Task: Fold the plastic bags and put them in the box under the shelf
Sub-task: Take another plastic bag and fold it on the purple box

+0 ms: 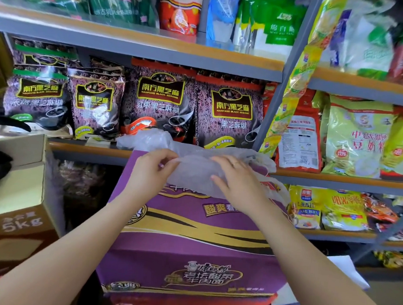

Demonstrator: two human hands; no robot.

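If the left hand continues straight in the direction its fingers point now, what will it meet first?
The left hand pinches the plastic bag, fingers pointing right toward the right hand. It would probably bunch the bag first, then meet the right hand lying flat on it; depth is uncertain.

A small grocery shop is shown. Grey metal shelving [141, 43] with orange-edged boards is filled with packaged food set face-out in rows. At 12 o'clock, dark purple black sesame bags [160, 102] are lined up side by side; at 2 o'clock, green and yellow soy milk powder bags [356, 138] are stacked. White sugar packs [274, 27] are kept on the top board. A purple instant noodle carton [190, 241] and a brown carton [14, 223] marked 5kg are placed in front, at 6 and 9 o'clock.
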